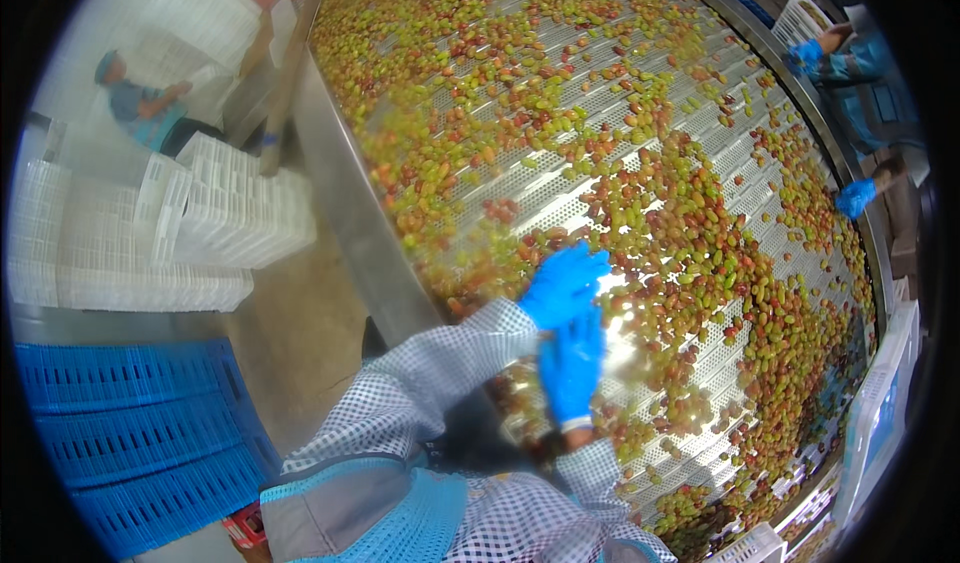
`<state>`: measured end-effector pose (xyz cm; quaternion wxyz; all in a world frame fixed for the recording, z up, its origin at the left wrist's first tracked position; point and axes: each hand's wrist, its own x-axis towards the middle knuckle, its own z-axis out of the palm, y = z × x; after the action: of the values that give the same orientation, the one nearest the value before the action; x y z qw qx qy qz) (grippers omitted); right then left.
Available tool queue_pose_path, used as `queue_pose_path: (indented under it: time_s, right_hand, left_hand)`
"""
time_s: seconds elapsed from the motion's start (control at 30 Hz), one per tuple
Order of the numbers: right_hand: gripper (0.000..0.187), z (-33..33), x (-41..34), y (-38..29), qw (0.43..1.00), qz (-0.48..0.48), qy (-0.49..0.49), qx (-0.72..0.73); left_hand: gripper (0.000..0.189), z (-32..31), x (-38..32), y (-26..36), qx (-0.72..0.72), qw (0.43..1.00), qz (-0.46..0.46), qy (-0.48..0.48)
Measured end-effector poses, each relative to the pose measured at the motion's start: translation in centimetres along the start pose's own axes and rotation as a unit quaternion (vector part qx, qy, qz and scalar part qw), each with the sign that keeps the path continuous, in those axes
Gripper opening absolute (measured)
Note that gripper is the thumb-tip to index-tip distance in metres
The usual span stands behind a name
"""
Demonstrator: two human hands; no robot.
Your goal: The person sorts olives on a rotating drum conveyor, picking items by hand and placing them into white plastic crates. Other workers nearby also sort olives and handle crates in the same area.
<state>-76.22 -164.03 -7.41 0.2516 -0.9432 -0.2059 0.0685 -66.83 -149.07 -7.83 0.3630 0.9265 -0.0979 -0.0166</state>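
Observation:
Oval red-and-green fruits, like jujubes, lie loose over a perforated metal conveyor bed. My left hand, in a blue glove, is low over the bed with its fingers stretched to the right, beside some fruits. Just below it, my right hand, gloved too, points its extended fingers towards the left hand; the two overlap in view. Nothing shows in either hand, though both palms are hidden. Checked sleeves cover my forearms.
A steel side wall edges the bed at left. Blue plastic crates and white crates are stacked beyond it, near a seated person. Across the bed, a co-worker's blue-gloved hand rests at the rim. A white crate stands at right.

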Motion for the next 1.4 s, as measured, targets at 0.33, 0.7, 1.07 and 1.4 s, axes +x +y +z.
queue_pose_path:
  time_s: [0.33, 0.7, 1.07, 1.4]
  right_hand:
    - [0.063, -0.5, 1.8, 0.7, 1.0, -0.006, -0.019, 0.004]
    - [0.063, -1.4, 5.2, 2.3, 0.993, 0.017, 0.106, -0.042]
    - [0.064, -3.3, -2.8, 2.2, 0.996, 0.04, 0.008, -0.08]
    - [0.073, -4.7, -3.1, -0.7, 0.884, 0.11, 0.047, 0.452]
  left_hand:
    - [0.019, -1.2, -5.4, 2.8, -0.016, 0.985, -0.073, 0.154]
    - [0.028, -9.4, -6.6, -9.0, 0.216, 0.894, -0.287, 0.268]
    - [0.026, -9.9, -3.0, -15.5, 0.196, 0.911, -0.314, 0.18]
    - [0.017, 3.3, -9.6, 4.3, -0.397, 0.861, -0.309, 0.076]
